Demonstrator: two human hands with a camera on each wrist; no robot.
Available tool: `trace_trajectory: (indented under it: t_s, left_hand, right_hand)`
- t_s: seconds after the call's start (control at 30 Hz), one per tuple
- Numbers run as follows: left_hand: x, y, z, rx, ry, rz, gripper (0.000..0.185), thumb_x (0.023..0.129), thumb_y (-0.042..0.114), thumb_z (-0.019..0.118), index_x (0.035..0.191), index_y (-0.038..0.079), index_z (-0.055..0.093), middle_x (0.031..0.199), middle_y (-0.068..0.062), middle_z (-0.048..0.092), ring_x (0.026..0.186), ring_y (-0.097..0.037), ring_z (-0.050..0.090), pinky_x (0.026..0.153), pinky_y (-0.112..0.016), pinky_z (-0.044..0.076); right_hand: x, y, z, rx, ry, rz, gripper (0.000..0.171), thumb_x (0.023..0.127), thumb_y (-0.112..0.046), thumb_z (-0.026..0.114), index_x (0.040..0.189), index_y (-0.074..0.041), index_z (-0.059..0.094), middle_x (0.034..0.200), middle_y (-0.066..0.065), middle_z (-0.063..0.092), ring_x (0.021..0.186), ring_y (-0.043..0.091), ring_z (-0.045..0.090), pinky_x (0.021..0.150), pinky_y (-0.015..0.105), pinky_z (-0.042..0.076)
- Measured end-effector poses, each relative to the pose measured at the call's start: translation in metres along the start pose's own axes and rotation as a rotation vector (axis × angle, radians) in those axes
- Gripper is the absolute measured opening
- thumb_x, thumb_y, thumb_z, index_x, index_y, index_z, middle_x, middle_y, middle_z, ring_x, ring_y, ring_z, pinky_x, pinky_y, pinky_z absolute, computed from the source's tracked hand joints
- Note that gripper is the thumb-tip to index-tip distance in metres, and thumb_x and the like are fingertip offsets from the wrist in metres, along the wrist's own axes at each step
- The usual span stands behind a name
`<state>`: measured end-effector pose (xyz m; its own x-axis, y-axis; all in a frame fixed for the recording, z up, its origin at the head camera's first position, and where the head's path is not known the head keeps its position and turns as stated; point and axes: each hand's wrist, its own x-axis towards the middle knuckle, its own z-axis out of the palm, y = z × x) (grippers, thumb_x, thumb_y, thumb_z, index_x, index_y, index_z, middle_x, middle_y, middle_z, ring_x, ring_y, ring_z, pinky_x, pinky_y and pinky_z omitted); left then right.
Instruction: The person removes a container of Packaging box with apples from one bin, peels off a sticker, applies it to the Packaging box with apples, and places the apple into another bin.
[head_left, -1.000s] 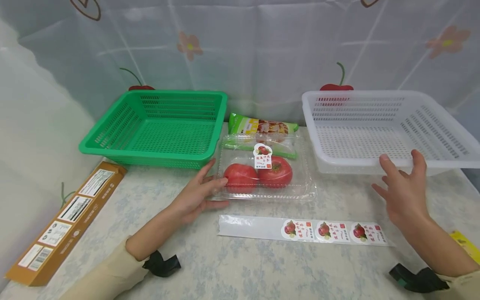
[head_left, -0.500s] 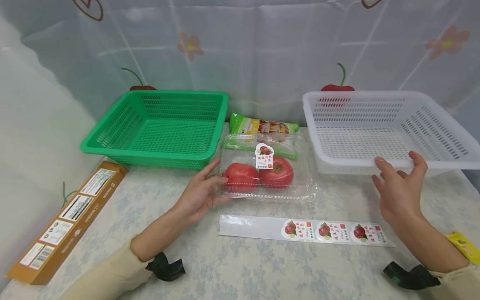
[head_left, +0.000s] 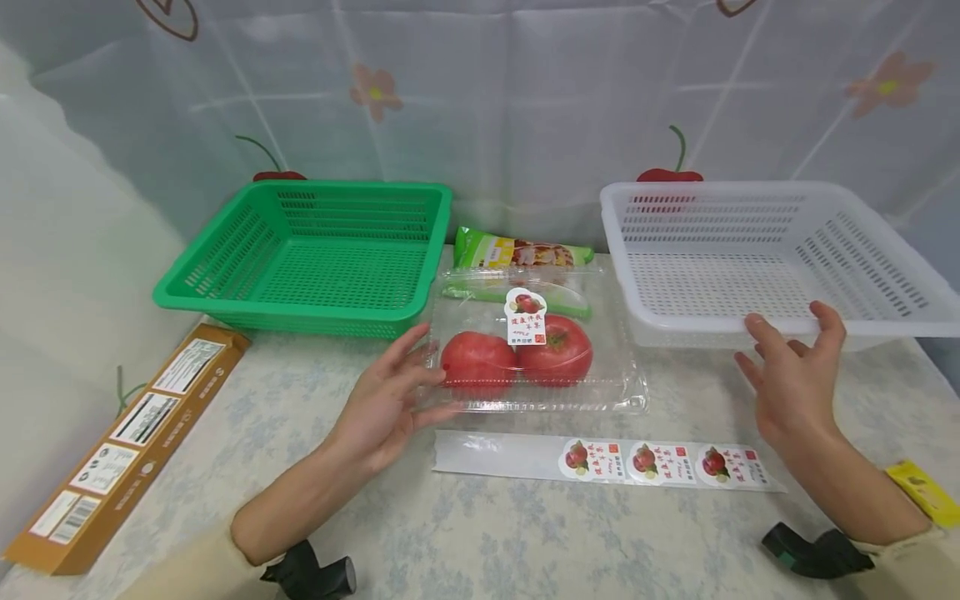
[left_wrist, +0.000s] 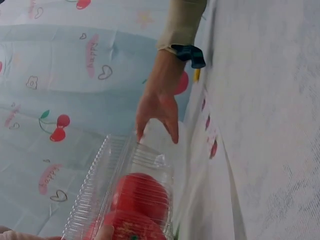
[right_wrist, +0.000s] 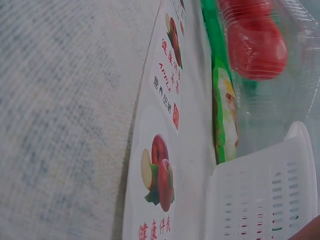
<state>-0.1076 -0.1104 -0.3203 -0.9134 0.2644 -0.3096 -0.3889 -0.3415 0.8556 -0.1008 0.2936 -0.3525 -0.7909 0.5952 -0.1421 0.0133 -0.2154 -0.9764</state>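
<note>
A clear plastic clamshell box (head_left: 592,387) holds two red tomatoes (head_left: 553,348) and has an apple sticker (head_left: 527,317) on its lid. My left hand (head_left: 429,377) grips the box's left edge, fingers on top and thumb underneath. The left wrist view shows the box (left_wrist: 125,190) raised off the cloth, with a tomato (left_wrist: 142,195) inside. My right hand (head_left: 791,350) is open with its fingers spread, just in front of the white basket's front rim (head_left: 697,321). It holds nothing.
A backing strip with three apple stickers (head_left: 645,460) lies in front of the box. An empty green basket (head_left: 300,310) stands at the back left. A green snack packet (head_left: 517,250) lies behind the box. A brown carton (head_left: 127,442) lies at the left edge, a yellow item (head_left: 922,492) at the right.
The left hand has drawn the tomato box a little nearer and lifted its edge. The right hand has drifted slightly left and down, still open.
</note>
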Motion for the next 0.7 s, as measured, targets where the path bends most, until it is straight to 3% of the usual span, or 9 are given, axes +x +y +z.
trace_trajectory:
  t_s: [0.3,0.47,0.6,0.7]
  left_hand:
    - [-0.021,0.008,0.009,-0.054,0.014,-0.022,0.068,0.095,-0.004,0.049,0.155,0.023,0.031,0.154,-0.008,0.027,0.135,-0.037,0.033,0.083,-0.05,0.053]
    - [-0.029,0.012,0.02,-0.055,-0.046,0.016,0.069,0.095,-0.002,0.051,0.155,0.024,0.028,0.154,-0.005,0.028,0.137,-0.034,0.032,0.084,-0.051,0.053]
    - [-0.021,0.026,0.045,-0.067,-0.096,0.082,0.07,0.095,-0.001,0.054,0.155,0.025,0.029,0.153,-0.002,0.031,0.137,-0.029,0.035,0.084,-0.05,0.053]
    - [-0.003,0.037,0.073,-0.07,-0.097,0.126,0.068,0.095,0.001,0.057,0.154,0.025,0.032,0.153,-0.001,0.035,0.135,-0.026,0.04,0.082,-0.046,0.055]
  right_hand:
    - [-0.007,-0.005,0.008,-0.028,0.023,0.028,0.079,0.094,-0.027,0.069,0.149,-0.043,0.015,0.139,-0.005,0.034,0.131,0.021,0.037,0.111,0.043,0.026]
    - [-0.008,-0.003,0.009,-0.033,0.005,0.013,0.078,0.094,-0.027,0.069,0.149,-0.042,0.016,0.132,-0.006,0.038,0.129,0.021,0.039,0.112,0.045,0.026]
    - [-0.008,-0.006,0.006,0.003,-0.021,0.027,0.079,0.093,-0.026,0.07,0.149,-0.042,0.015,0.126,-0.007,0.038,0.121,0.018,0.043,0.102,0.031,0.042]
    - [-0.007,-0.009,0.004,0.021,-0.026,0.038,0.08,0.093,-0.026,0.07,0.148,-0.042,0.015,0.125,-0.008,0.037,0.119,0.015,0.044,0.097,0.026,0.044]
